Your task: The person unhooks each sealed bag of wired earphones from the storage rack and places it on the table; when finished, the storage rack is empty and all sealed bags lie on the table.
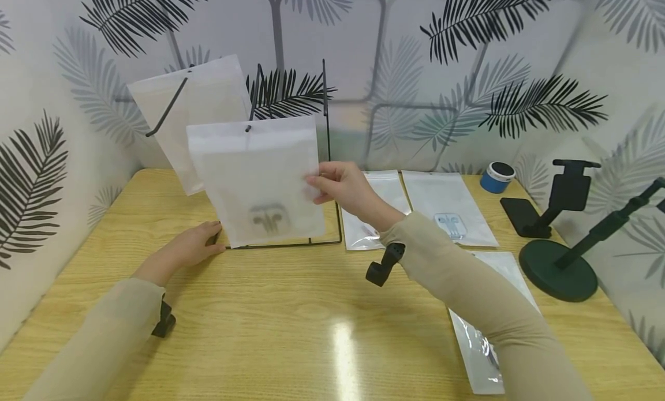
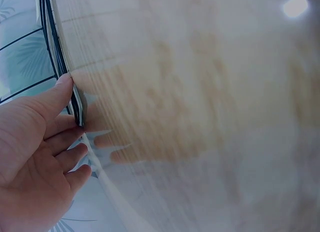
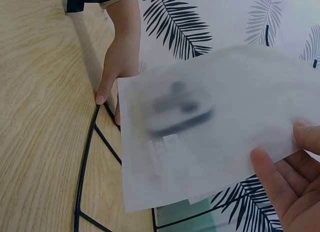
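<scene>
A white translucent zip bag [image 1: 254, 176] hangs by its top hole on a hook of a black wire rack [image 1: 325, 95]. Earphones [image 1: 268, 221] show dimly through its lower part. My right hand [image 1: 345, 187] pinches the bag's right edge between thumb and fingers; the right wrist view shows the same hand [image 3: 295, 187] at that edge. Down at the rack's lower left corner, my left hand [image 1: 192, 244] grips the black wire. In the left wrist view, this hand's thumb and fingers close round the wire, beside a translucent sheet.
Another white bag [image 1: 213, 92] hangs tilted on the rack's left hook. Flat on the table lie further bags [image 1: 441, 196], one partly beneath my right forearm. A blue jar [image 1: 497, 177], a black phone stand [image 1: 568, 184] and a dark round-based stand [image 1: 558, 271] occupy the right side.
</scene>
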Motion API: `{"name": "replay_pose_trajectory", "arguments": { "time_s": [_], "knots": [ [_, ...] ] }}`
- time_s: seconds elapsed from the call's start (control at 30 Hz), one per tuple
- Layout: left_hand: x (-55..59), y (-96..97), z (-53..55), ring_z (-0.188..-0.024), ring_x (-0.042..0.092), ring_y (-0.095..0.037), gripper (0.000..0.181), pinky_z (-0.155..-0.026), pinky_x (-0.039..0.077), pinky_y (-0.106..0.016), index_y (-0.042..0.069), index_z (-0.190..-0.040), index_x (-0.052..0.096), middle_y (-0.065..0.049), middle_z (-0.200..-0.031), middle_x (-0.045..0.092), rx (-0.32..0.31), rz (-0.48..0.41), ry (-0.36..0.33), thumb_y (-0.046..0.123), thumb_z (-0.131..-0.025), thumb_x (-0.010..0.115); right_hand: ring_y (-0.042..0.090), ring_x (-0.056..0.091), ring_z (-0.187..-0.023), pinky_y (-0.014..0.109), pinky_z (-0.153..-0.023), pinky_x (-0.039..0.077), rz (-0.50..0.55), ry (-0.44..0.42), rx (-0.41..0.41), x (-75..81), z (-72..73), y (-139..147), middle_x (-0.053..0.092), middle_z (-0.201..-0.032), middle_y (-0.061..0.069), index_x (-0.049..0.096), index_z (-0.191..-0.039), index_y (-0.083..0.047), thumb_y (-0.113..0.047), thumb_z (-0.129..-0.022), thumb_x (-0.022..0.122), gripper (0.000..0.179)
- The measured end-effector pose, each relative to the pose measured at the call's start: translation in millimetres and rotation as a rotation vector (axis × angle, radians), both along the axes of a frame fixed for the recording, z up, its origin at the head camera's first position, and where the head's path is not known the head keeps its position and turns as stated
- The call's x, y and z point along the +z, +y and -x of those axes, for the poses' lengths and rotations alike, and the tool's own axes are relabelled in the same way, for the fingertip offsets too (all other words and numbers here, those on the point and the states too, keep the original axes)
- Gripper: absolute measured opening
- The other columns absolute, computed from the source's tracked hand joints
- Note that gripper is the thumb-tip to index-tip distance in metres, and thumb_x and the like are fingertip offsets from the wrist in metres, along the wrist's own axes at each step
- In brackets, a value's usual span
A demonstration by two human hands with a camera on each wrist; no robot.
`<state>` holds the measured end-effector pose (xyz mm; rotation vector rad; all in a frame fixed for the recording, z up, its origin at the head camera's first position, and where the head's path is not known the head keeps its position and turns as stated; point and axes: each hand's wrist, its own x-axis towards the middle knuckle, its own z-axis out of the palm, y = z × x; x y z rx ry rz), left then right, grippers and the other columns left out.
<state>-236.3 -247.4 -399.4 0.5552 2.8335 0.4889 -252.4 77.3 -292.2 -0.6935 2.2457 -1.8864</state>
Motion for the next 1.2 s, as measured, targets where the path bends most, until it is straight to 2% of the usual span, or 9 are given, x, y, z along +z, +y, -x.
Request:
{"name": "replay_pose_trajectory", "arguments": {
  "time_s": [0.13,0.33,0.53,0.83,1.07,1.2],
  "knots": [
    [-0.1,-0.4,-0.2,-0.125,0.025,-0.051,0.061,-0.100,0.024,-0.059,-0.007,-0.140,0.029,-0.034,-0.139,0.027,-0.027,-0.017,0.030,0.019,-0.093,0.056,0.016,0.065,-0.065,0.036,-0.071,0.055,0.013,-0.001,0.015,0.4,-5.2,0.7,0.069,-0.088,0.009,0.065,-0.100,0.008,-0.004,-0.090,0.059,0.017],
    [-1.9,-2.4,0.9,-0.120,0.035,-0.049,0.053,-0.097,0.031,-0.058,-0.005,-0.136,0.036,-0.032,-0.135,0.035,-0.047,-0.063,0.059,0.015,-0.091,0.059,0.016,0.064,-0.066,0.037,-0.072,0.055,0.024,-0.005,0.038,1.7,-13.5,0.7,0.068,-0.091,0.009,0.065,-0.096,0.008,-0.003,-0.090,0.059,0.015],
    [-1.1,-2.5,-0.4,-0.122,0.033,-0.049,0.059,-0.098,0.028,-0.059,0.000,-0.139,0.029,-0.030,-0.139,0.030,-0.039,-0.104,0.042,0.018,-0.092,0.059,0.015,0.064,-0.067,0.038,-0.072,0.055,0.036,0.016,0.057,2.6,-19.2,4.2,0.068,-0.095,0.011,0.065,-0.094,0.009,-0.002,-0.089,0.058,0.013],
    [-5.1,-4.7,3.2,-0.119,0.037,-0.047,0.047,-0.097,0.032,-0.057,-0.002,-0.131,0.043,-0.030,-0.133,0.040,-0.046,-0.087,0.069,0.015,-0.091,0.060,0.019,0.066,-0.067,0.038,-0.071,0.055,-0.003,0.043,0.056,1.9,-33.2,20.9,0.068,-0.096,0.013,0.065,-0.084,0.007,-0.002,-0.089,0.060,0.012],
    [-6.6,-5.0,4.8,-0.124,0.030,-0.049,0.057,-0.100,0.027,-0.058,-0.006,-0.138,0.035,-0.032,-0.137,0.033,-0.054,-0.054,0.057,0.019,-0.092,0.058,0.020,0.066,-0.067,0.039,-0.071,0.055,-0.021,-0.005,0.053,-1.1,-53.5,41.8,0.068,-0.093,0.013,0.065,-0.095,0.008,-0.003,-0.089,0.059,0.014],
    [-6.9,-5.4,5.8,-0.124,0.028,-0.050,0.060,-0.100,0.025,-0.058,-0.012,-0.136,0.032,-0.035,-0.137,0.029,-0.035,-0.019,0.042,0.020,-0.093,0.057,0.021,0.066,-0.067,0.040,-0.070,0.055,-0.012,-0.033,0.048,-4.6,-65.5,55.1,0.068,-0.091,0.012,0.064,-0.103,0.009,-0.003,-0.089,0.059,0.019]
  ]
}}
